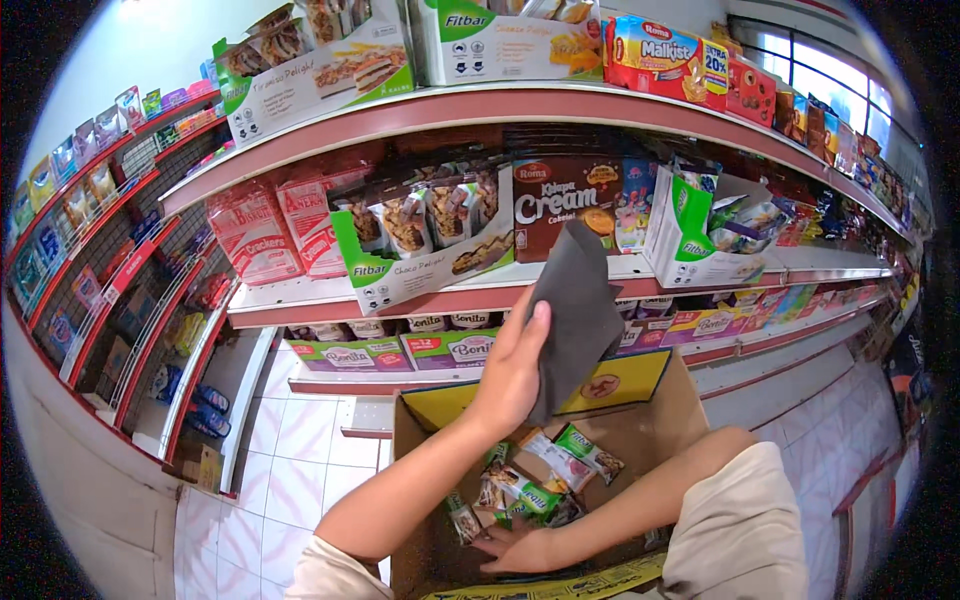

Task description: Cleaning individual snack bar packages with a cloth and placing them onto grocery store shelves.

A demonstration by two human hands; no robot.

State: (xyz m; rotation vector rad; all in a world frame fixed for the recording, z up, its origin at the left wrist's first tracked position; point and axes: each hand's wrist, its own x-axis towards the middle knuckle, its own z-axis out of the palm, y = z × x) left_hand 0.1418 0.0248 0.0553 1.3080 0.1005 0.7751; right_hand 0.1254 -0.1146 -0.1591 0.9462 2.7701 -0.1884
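My left hand (515, 375) is raised in front of the shelves, closed around a folded dark grey cloth (578, 320) that stands up above the fingers. Below it is an open cardboard box (675, 405) with a yellow-and-blue flap. Inside lie several wrapped snack bars (530, 495) in green, white and brown, heaped loosely. My right hand (520, 548) reaches down into the box, fingers stretched out and apart beside the bars, close to one bar (463, 518) at the left. No bar shows in its grip.
Shelves ahead carry a carton of snack bars (430, 230), red cracker packs (255, 235), a brown biscuit pack (565, 205) and a tilted white-and-green carton (700, 235). The upper shelf edge (520, 110) juts out above. A red-edged rack (120, 300) stands at left on the tiled floor (300, 440).
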